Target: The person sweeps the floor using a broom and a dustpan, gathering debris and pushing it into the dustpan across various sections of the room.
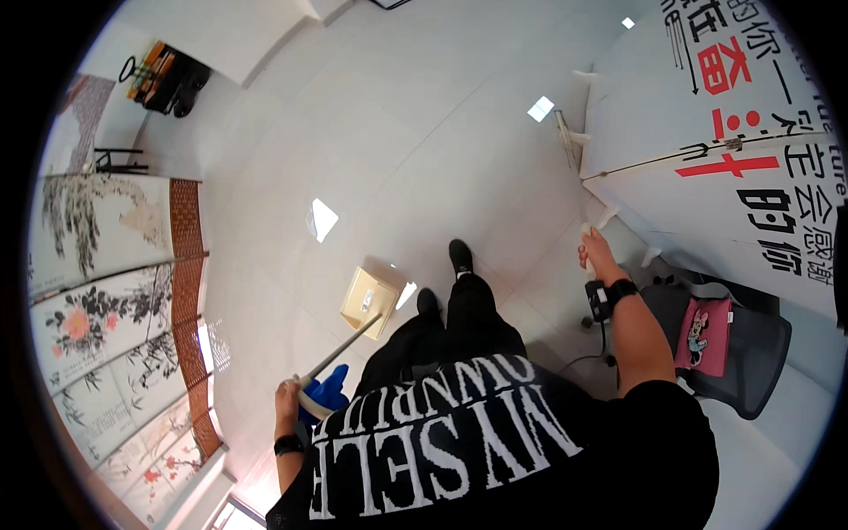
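Note:
At the lower left, my left hand is closed round the pale upper end of a long-handled dustpan. Its grey pole slants down to the cream pan, which is on the floor beside my left shoe. Blue, crumpled material hangs beside that grip; its kind is unclear. To the right, my right hand is closed round a cream handle. Beyond it, a narrow broom head lies close to the white panel's foot, apparently on the same handle, though the shaft between is faint.
White panels with lettering stand on feet at the right. A grey wheeled chair with a pink cushion is behind my right arm. A painted folding screen lines the left; a black cart stands at the far left.

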{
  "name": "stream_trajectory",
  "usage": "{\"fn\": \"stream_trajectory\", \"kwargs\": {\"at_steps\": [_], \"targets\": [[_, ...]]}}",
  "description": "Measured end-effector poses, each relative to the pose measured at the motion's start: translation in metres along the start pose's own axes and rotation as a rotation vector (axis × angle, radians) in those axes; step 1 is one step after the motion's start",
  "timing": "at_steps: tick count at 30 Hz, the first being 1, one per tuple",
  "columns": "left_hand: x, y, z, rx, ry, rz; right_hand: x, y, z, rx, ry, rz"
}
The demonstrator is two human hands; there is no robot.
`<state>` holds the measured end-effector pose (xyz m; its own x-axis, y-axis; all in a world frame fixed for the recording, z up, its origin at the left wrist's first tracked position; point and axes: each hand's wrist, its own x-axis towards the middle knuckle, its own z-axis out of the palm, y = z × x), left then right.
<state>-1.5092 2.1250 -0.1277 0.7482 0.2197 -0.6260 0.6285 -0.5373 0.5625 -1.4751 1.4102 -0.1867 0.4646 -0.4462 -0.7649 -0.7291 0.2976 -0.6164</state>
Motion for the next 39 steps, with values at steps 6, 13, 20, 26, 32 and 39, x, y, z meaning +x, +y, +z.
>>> {"fn": "stream_trajectory", "kwargs": {"at_steps": [6,13,20,26,32,39], "targets": [[-0.001,0.017,0.012,0.037,0.001,0.009,0.095,-0.027,0.003,0.155,-0.036,0.081],[0.001,0.015,0.021,-0.115,0.025,-0.017,0.068,0.095,0.130,-0.383,-0.207,-0.079],[0.000,-0.004,0.017,-0.178,0.004,-0.003,-0.056,0.068,0.217,-0.385,-0.617,0.166],[0.009,0.016,-0.002,-0.092,-0.107,0.064,-0.072,0.058,0.204,-0.137,-0.837,0.353],[0.034,0.032,0.001,-0.026,-0.163,0.126,-0.125,0.067,0.164,-0.266,-0.705,0.129],[0.107,0.050,0.026,-0.105,-0.236,0.204,-0.128,0.057,0.100,-0.185,-0.504,-0.011]]}}
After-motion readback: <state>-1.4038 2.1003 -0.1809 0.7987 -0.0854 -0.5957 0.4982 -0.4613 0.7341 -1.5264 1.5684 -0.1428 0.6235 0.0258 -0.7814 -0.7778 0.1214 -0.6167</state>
